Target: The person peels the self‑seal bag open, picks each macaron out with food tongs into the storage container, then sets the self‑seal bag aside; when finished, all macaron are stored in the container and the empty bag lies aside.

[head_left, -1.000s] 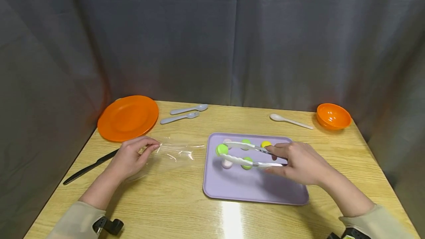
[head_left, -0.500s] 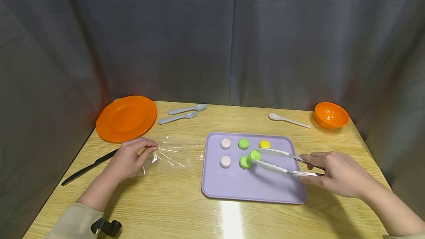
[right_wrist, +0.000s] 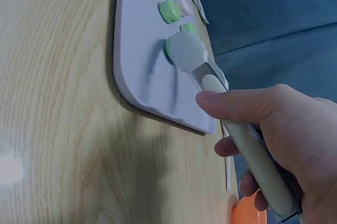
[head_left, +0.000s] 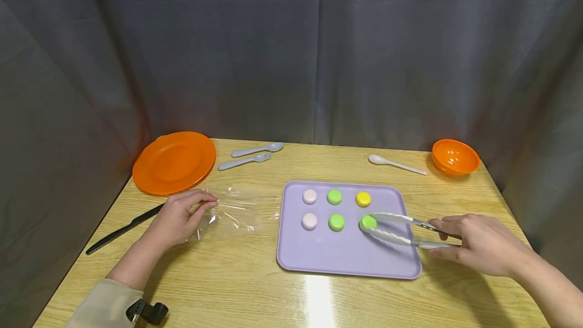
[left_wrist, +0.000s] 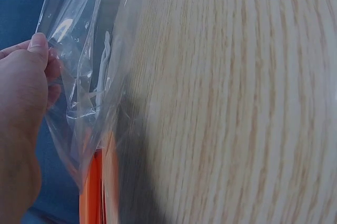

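Note:
My left hand [head_left: 178, 218] pinches the edge of a clear plastic bag [head_left: 237, 211] between thumb and fingers, and the left wrist view shows the bag's film [left_wrist: 84, 71] hanging from them. My right hand [head_left: 483, 242] grips a pair of tongs [head_left: 401, 239] with pale scalloped tips. Those tips reach a green macaron [head_left: 368, 223] at the right of the front row on the lilac tray [head_left: 319, 257]. Beside it in that row sit another green macaron [head_left: 336, 222] and a pink one [head_left: 309, 221]. Behind are pink [head_left: 309, 196], green [head_left: 334, 197] and yellow [head_left: 363, 199] macarons.
An orange plate [head_left: 175, 163] lies back left, with a black knife [head_left: 123, 229] in front. A grey spoon [head_left: 257, 150] and fork [head_left: 244, 161] lie behind the bag. Back right are a pale spoon [head_left: 396, 164] and an orange bowl [head_left: 455, 158].
The tongs in my right hand have moved right, carrying the green macaron from above the tray's left side down to its front row's right end. My left hand stays at the bag.

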`<state>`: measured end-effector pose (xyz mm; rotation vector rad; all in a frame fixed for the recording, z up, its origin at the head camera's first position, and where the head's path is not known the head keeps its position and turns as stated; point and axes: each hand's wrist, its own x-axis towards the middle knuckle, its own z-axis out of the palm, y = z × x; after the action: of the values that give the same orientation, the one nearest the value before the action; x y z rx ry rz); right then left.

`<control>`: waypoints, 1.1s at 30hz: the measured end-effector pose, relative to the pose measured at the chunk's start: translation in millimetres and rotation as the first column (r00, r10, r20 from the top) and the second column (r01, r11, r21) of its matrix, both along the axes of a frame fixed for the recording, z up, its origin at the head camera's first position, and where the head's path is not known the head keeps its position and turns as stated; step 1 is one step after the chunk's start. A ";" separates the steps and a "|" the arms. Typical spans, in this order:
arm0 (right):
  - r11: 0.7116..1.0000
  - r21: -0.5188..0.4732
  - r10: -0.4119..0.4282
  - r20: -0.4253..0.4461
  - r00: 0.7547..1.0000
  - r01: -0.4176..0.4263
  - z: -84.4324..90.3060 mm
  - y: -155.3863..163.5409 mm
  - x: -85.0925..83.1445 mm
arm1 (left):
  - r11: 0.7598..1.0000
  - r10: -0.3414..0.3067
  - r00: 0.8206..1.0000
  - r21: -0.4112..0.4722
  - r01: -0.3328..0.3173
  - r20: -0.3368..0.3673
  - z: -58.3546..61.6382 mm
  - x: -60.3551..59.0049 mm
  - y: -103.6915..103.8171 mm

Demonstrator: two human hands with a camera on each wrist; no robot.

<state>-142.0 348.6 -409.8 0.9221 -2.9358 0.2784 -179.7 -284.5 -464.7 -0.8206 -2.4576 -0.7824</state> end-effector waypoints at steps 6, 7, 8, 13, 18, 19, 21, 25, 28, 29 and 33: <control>1.000 -0.001 -0.003 0.018 1.000 0.003 -4.9 1.6 -2.7 | 1.000 0.015 1.000 -0.012 -0.015 0.004 -0.2 0.1 -0.2; 1.000 0.000 -0.007 0.025 1.000 0.007 -5.2 1.3 -3.1 | 1.000 0.015 1.000 -0.013 -0.015 0.003 -0.2 -0.1 -0.3; 1.000 0.002 -0.011 0.027 1.000 0.011 -5.3 1.1 -3.4 | 1.000 0.014 1.000 -0.011 -0.014 0.004 0.0 -0.2 -0.3; 1.000 0.009 -0.021 0.029 0.999 0.021 -4.5 0.7 -4.4 | 1.000 -0.006 1.000 0.012 0.006 0.010 0.7 0.0 0.3; 0.999 0.003 -0.033 -0.006 0.999 0.033 -1.9 1.8 -2.8 | 1.000 -0.011 1.000 0.021 0.011 0.009 0.6 0.9 0.1; 1.000 -0.002 -0.032 -0.012 0.999 0.031 -1.2 2.3 -2.3 | 1.000 -0.013 1.000 0.022 0.013 0.008 0.7 0.9 0.0; 1.000 -0.015 -0.028 -0.027 0.999 0.027 0.0 2.9 -1.1 | 1.000 -0.016 1.000 0.023 0.016 0.006 0.8 0.9 -0.4; 0.999 -0.048 -0.023 -0.059 0.998 0.020 -0.2 3.7 1.4 | 1.000 -0.017 1.000 0.022 0.017 0.005 0.8 0.7 -0.4; 0.998 -0.063 -0.024 -0.079 0.997 0.019 -0.6 3.7 2.7 | 1.000 -0.011 1.000 0.018 0.011 0.007 0.7 0.5 -0.2; 0.998 -0.064 -0.024 -0.082 0.996 0.019 -0.5 3.6 3.1 | 1.000 -0.007 1.000 0.016 0.007 0.008 0.6 0.5 -0.1; 0.997 -0.070 -0.035 -0.081 0.996 0.029 1.5 3.5 4.8 | 1.000 0.004 1.000 0.009 -0.005 0.003 0.1 0.8 0.2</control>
<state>-137.2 352.1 -408.3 0.8556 -2.8437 0.3293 -178.9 -284.2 -464.6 -0.8107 -2.4561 -0.7937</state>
